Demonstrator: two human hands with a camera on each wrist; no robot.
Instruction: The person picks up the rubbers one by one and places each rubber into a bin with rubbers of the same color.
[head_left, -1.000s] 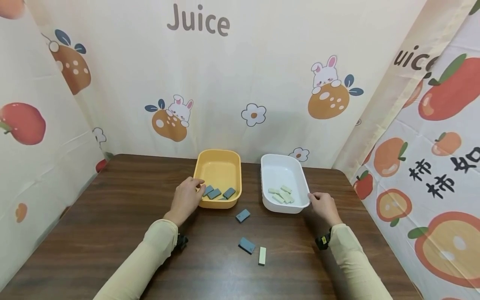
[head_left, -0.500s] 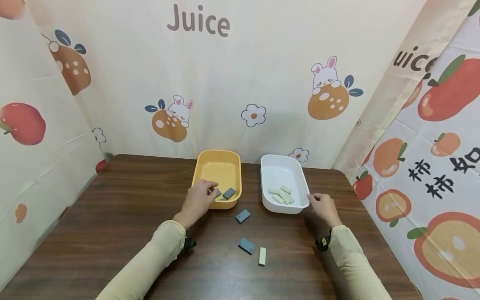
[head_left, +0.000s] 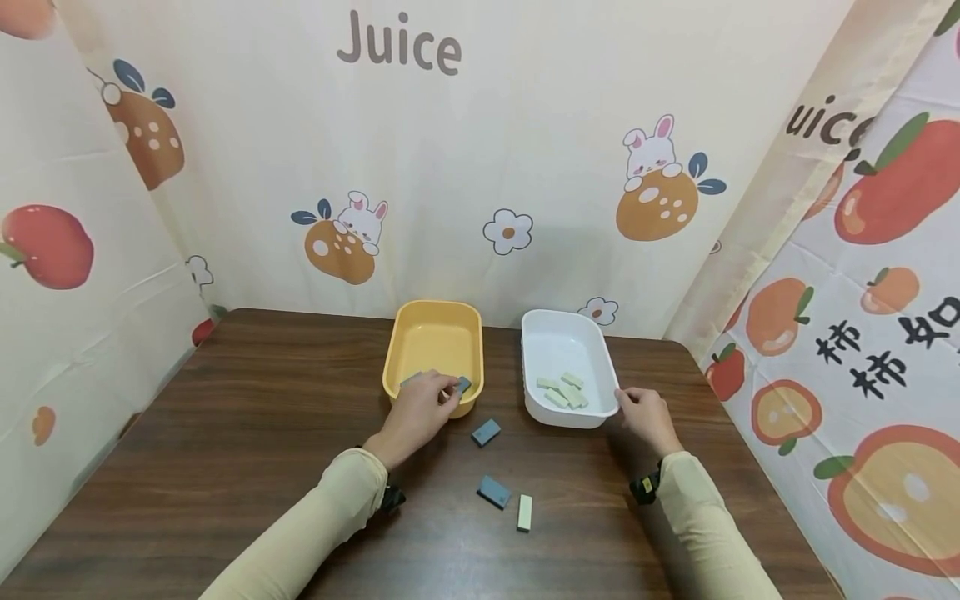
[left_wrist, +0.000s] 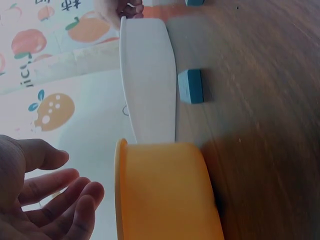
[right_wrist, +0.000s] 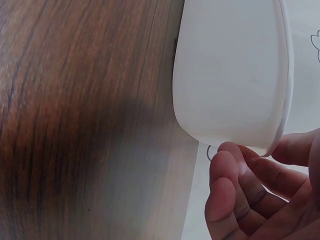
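My left hand (head_left: 422,408) hovers over the near end of the yellow tub (head_left: 435,315), its fingers loosely bent. In the left wrist view nothing sits between that thumb and those fingers, and they are apart from the tub's rim. Blue-grey blocks (head_left: 464,384) lie in this tub, partly hidden behind the hand. My right hand (head_left: 648,415) pinches the near right corner of the white tub (head_left: 532,333) between thumb and fingers. The right wrist view shows the thumb at the rim and a finger against the tub's wall (right_wrist: 230,75). Several pale green blocks (head_left: 564,390) lie inside.
On the wooden table (head_left: 285,375), one blue-grey block (head_left: 486,432) lies in front of the gap between the tubs. Closer to me are another blue-grey block (head_left: 494,492) and a pale green block (head_left: 524,512). A printed curtain (head_left: 465,167) stands behind the table.
My left hand has moved right and slightly nearer, from the yellow tub's left rim to over its near end, now covering most of its blocks. The right hand keeps its place on the white tub.
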